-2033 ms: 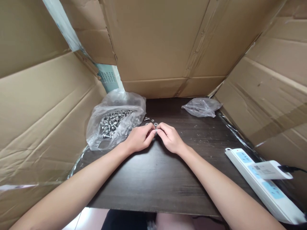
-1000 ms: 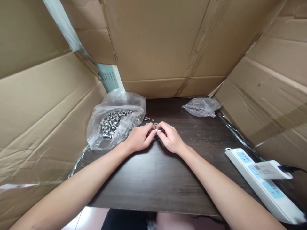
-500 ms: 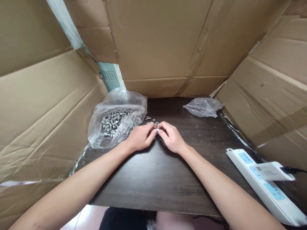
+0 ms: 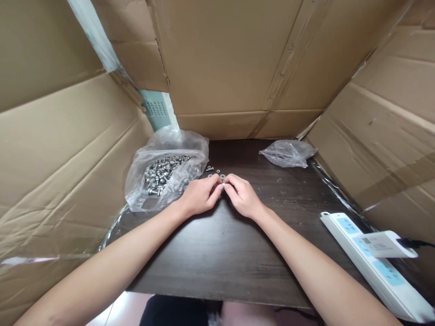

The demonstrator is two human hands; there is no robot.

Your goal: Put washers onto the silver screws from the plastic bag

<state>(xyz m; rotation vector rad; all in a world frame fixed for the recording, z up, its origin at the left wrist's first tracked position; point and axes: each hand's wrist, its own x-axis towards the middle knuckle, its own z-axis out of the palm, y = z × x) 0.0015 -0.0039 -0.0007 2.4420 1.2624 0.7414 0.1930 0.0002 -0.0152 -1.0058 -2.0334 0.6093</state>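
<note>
The left hand [image 4: 200, 195] and right hand [image 4: 242, 195] are close together, both pinching a small metal fastener [image 4: 223, 184] over the dark surface [image 4: 210, 253]. Just beyond lie a loose bolt [image 4: 210, 169] and a flat washer [image 4: 223, 176]; a clear plastic bag [image 4: 136, 183] of bolts [image 4: 159, 174] sits near the left hand.

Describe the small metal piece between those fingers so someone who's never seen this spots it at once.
On the dark tabletop, find the big translucent bag of bolts at the left. To its right, the left hand and right hand meet, with the small metal piece between their fingers. Unlike the washers just beyond, it is held, not lying loose.
</note>
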